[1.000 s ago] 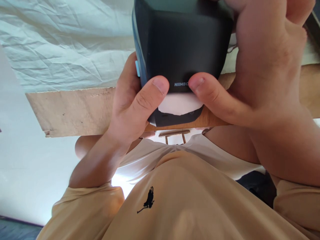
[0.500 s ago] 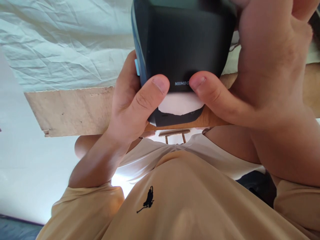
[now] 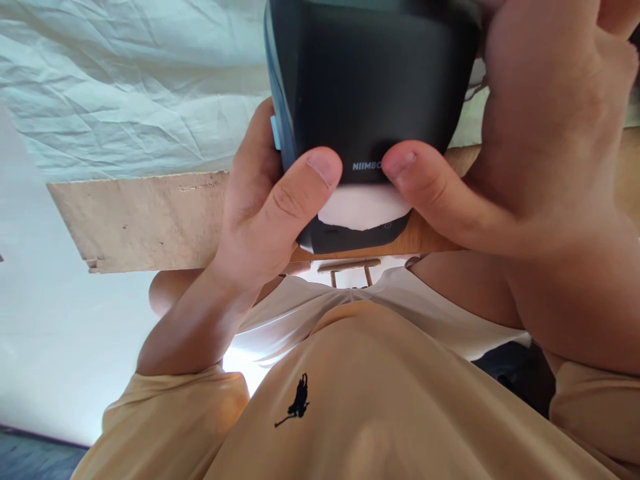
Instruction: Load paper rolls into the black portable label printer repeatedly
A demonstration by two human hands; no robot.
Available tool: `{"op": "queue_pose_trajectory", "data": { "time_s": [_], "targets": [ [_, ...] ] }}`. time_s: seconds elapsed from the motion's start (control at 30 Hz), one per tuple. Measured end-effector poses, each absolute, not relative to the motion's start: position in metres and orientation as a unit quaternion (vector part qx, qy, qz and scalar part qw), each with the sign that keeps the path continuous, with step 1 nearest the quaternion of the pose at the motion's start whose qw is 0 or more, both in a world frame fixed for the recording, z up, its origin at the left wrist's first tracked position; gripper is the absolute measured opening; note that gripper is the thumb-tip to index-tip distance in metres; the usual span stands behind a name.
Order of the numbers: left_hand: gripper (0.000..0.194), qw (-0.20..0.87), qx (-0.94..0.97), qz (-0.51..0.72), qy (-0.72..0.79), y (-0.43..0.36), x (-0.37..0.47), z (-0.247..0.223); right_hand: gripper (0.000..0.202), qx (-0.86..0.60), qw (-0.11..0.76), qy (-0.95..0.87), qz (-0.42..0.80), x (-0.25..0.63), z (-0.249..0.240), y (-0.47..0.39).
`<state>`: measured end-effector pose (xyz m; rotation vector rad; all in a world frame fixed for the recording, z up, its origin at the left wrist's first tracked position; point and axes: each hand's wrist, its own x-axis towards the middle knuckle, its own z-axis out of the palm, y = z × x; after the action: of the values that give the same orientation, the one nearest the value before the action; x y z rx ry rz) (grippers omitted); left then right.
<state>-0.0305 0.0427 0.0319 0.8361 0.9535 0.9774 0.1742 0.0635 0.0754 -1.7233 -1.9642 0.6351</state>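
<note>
Black device (image 3: 380, 93) is sitting in a two-hand hold above the bench (image 3: 150, 220), overlapping its near edge, well right of the near-left corner. Whether it's touching the bench, I can't tell. Its far end is running out of sight.

Left hand (image 3: 260, 200) is wrapping the left side, left thumb (image 3: 305, 180) lying on the front; the fingers are mostly hiding behind. Right hand (image 3: 540, 147) is gripping the right side, right thumb (image 3: 430, 180) pressing the front; its upper part is getting cut off, so I can't make out those fingers. Both grips are holding the device, spread about its width.

Lettering (image 3: 367, 166) is reading "NIIMBO", the remainder disappearing under the right thumb. White strip (image 3: 365, 205) with an uneven edge is showing below it. Small markings on the lower lip are coming out too faint to read.

Something pale with a dark line (image 3: 476, 90) is peeking between device and right hand; can't identify it. Cloth (image 3: 140, 87) is covering the bench's far part.

Count: one device, two hands, two thumbs, one white strip, one light-blue tab (image 3: 275, 133) sticking out on the device's left, one cloth, one bench.
</note>
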Motion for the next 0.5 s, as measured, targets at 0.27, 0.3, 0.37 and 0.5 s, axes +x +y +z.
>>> {"op": "queue_pose_trajectory", "data": {
  "time_s": [0.27,0.3,0.37,0.5],
  "targets": [
    [0.055,0.689,0.379,0.443,0.43,0.0411,-0.0303,0.0333,0.119,-0.586,0.123,-0.786,0.15,0.181,0.0678,0.0617],
    [0.057,0.691,0.375,0.446,0.428,0.041,-0.0302,0.0335,0.118,-0.583,0.121,-0.79,0.145,0.1808,0.0673,0.0614],
    [0.06,0.694,0.371,0.448,0.425,0.0411,-0.0301,0.0342,0.115,-0.591,0.14,-0.777,0.162,0.1789,0.0682,0.0613],
    [0.056,0.701,0.367,0.437,0.426,0.0416,-0.0304,0.0355,0.111,-0.642,0.214,-0.699,0.229,0.1737,0.0748,0.063]
  ]
}}
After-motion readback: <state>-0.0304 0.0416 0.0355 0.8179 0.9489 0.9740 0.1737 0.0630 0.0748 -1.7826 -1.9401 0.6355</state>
